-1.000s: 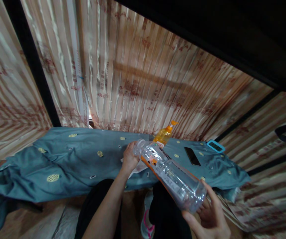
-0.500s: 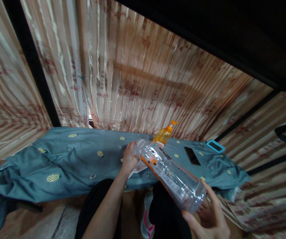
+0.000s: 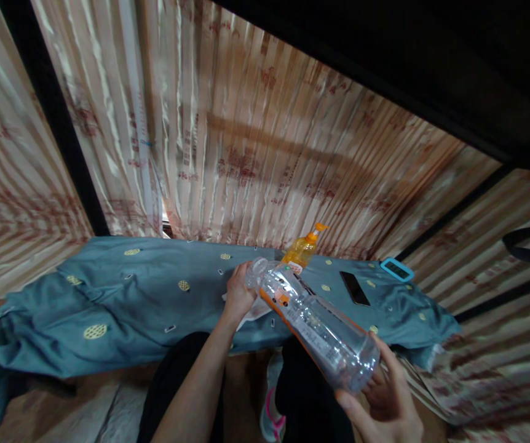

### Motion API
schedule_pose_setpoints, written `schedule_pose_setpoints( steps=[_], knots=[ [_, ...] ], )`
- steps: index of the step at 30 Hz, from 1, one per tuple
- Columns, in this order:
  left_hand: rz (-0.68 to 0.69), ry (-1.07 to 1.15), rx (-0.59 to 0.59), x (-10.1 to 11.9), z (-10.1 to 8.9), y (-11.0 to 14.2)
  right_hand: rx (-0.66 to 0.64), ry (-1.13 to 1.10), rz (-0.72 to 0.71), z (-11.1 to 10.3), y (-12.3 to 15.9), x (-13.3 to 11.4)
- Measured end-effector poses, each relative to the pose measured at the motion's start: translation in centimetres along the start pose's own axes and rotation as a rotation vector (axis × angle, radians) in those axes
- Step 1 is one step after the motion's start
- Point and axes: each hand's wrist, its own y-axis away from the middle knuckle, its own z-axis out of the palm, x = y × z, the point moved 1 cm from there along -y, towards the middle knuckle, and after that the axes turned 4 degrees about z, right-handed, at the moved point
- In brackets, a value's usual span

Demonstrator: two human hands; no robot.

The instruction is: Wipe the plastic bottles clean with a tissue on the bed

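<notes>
A clear plastic bottle (image 3: 320, 326) with an orange-edged label lies slanted across my lap, held between both hands. My left hand (image 3: 238, 292) is closed around its neck end at the upper left. At the lower right, my right hand (image 3: 385, 391) grips the base, thumb on one side and fingers on the other. Part of a white cloth or tissue (image 3: 252, 312) shows below the bottle's neck. Just behind the bottle stands a pump bottle (image 3: 302, 249) of yellow-orange liquid with an orange pump head.
A teal cloth with pineapple prints (image 3: 154, 295) covers the low bench. On its right lie a black phone (image 3: 354, 288) and a blue-framed device (image 3: 396, 269). Patterned curtains (image 3: 246, 135) hang behind, and a dark beam (image 3: 385, 80) crosses overhead.
The view has shifted very slightly. Both hands keep the same hold on the bottle, and the things on the cloth stay put.
</notes>
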Motion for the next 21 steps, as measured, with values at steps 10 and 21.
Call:
schedule_pose_setpoints(
  steps=[10, 21],
  knots=[
    [-0.007, -0.014, 0.002, 0.0, 0.1, 0.0, 0.02, 0.067, 0.013, 0.3, 0.2, -0.4],
    [0.002, -0.014, -0.001, 0.0, 0.0, -0.1, -0.006, 0.033, -0.011, -0.4, -0.1, 0.6]
  ],
)
